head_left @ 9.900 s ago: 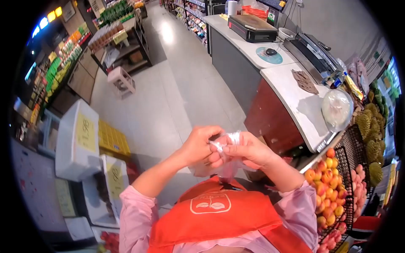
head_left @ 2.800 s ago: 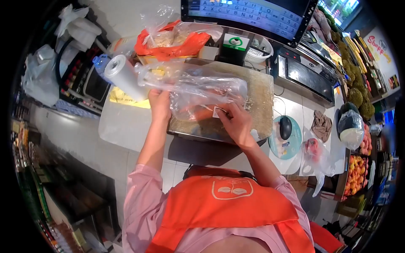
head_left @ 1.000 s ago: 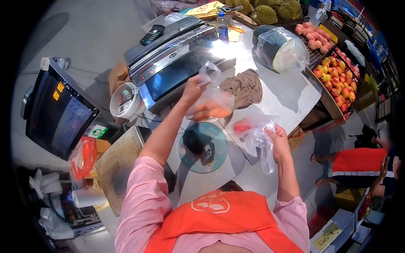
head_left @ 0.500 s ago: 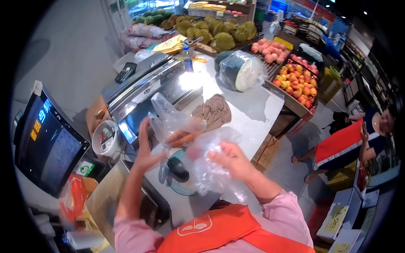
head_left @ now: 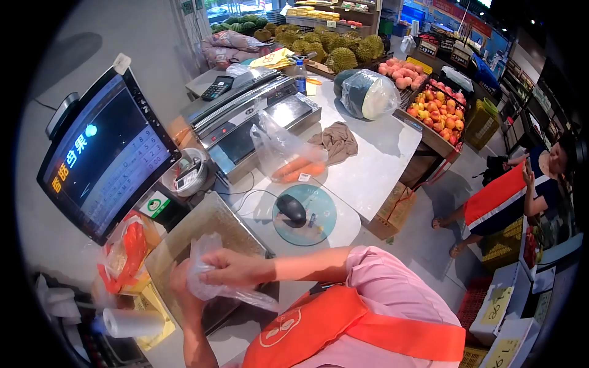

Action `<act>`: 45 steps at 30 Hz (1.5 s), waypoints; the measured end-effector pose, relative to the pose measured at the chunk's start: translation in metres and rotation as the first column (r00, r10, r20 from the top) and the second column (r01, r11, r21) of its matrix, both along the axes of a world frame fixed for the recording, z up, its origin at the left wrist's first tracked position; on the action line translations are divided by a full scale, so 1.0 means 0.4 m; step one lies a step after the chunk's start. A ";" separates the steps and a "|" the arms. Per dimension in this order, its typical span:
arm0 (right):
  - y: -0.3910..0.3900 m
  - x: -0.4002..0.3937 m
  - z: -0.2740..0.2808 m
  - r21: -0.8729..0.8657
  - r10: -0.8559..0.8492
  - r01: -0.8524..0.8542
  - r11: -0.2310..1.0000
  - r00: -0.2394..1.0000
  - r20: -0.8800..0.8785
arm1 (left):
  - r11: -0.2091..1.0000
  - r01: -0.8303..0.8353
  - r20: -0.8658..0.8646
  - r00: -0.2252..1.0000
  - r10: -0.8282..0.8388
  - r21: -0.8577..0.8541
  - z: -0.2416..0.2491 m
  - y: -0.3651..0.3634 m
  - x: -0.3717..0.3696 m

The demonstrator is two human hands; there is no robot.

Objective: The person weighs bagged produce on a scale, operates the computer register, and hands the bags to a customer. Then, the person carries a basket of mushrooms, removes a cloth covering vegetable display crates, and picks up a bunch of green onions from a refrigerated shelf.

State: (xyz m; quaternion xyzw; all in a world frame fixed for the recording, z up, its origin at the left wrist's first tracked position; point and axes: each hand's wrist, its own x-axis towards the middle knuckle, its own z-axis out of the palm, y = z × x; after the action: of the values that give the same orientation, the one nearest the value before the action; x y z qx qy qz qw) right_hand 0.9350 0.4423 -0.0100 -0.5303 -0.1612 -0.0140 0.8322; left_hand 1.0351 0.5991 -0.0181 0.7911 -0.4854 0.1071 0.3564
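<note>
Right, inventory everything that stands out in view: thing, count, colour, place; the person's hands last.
Monitor: 1, black, left
Scale: 1, brownish, front left
Plastic bag: 1, clear, over scale
Carrots: two or more, orange, bagged, centre
Mat: 1, teal, centre
Mouse: 1, black, on mat
Cloth: 1, brown, beside carrots
Counter machine: 1, silver and black, behind carrots
Wrapped gourd: 1, dark and pale, far counter
Durians: many, yellowish-green, back
Peach-like fruit: many, pink to yellow, crates
Plastic roll: 1, white, lower left
Co-worker: 1, red-and-navy clothes, right
Left hand: 1, bare, by bag
Right hand: 1, bare, gripping bag
</note>
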 end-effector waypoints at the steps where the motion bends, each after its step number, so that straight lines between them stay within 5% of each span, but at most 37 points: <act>1: 0.017 -0.003 0.005 -0.083 -0.006 0.006 0.996 1.000 -0.007 | 1.000 -0.018 0.045 0.999 0.019 -0.017 -0.023 0.032 0.020; 3: 0.044 -0.007 -0.003 -0.331 -0.117 0.139 0.933 0.990 0.084 | 0.998 -0.052 -0.038 0.998 0.050 -0.034 -0.018 0.056 0.018; 7: 0.024 -0.057 0.017 -0.646 -0.171 0.235 0.726 0.972 0.161 | 0.991 -0.089 0.145 0.984 0.103 -0.098 -0.050 0.093 0.057; 8: 0.010 -0.059 -0.038 -0.566 -0.221 0.398 0.722 0.908 0.356 | 0.985 -0.087 0.173 0.978 0.113 -0.150 -0.065 0.093 0.063; 9: -0.013 -0.091 -0.039 -0.517 -0.314 0.475 0.712 0.874 0.371 | 0.989 -0.087 0.145 0.984 0.104 -0.121 -0.076 0.098 0.074; 12: -0.107 -0.145 -0.152 -0.638 -0.577 0.717 0.281 0.658 0.485 | 0.994 -0.108 0.169 0.980 0.110 -0.017 -0.095 0.103 0.099; 15: -0.238 -0.212 -0.331 -0.722 -0.847 0.687 0.078 0.427 0.316 | 0.992 -0.122 0.124 0.985 0.120 0.011 -0.067 0.096 0.074; 17: -0.302 -0.245 -0.401 -0.786 -0.892 0.614 -0.076 0.311 0.329 | 0.990 -0.143 0.122 0.983 0.140 0.019 -0.050 0.095 0.049; 20: -0.359 -0.217 -0.466 -0.700 -0.771 0.632 -0.332 0.246 0.587 | 0.976 -0.207 0.156 0.969 0.194 0.074 -0.052 0.100 0.028; 21: -0.364 -0.205 -0.461 -0.758 -0.808 0.608 -0.235 0.312 0.500 | 0.970 -0.211 0.145 0.970 0.194 0.118 -0.061 0.109 0.029; 24: -0.371 -0.152 -0.482 -0.771 -0.762 0.537 -0.342 0.322 0.562 | 0.945 -0.290 0.185 0.947 0.261 0.150 -0.068 0.127 0.003; 31: -0.379 -0.086 -0.541 -0.860 -0.743 0.388 -0.330 0.455 0.490 | 0.861 -0.482 0.125 0.875 0.467 0.164 -0.129 0.212 -0.054; 37: -0.388 -0.110 -0.573 -0.733 -0.653 0.457 -0.504 0.355 0.670 | 0.893 -0.432 0.203 0.892 0.403 0.127 -0.143 0.192 -0.088; 45: -0.383 -0.119 -0.578 -0.748 -0.686 0.428 -0.508 0.325 0.651 | 0.892 -0.384 0.402 0.875 0.270 0.238 -0.164 0.107 -0.075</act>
State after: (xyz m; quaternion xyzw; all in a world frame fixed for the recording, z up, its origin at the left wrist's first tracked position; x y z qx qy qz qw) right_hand 0.8876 0.2891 -0.2411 -0.8947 0.2982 -0.3258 0.0664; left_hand 1.0051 0.6419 -0.0837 0.8754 -0.4100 0.2313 0.1094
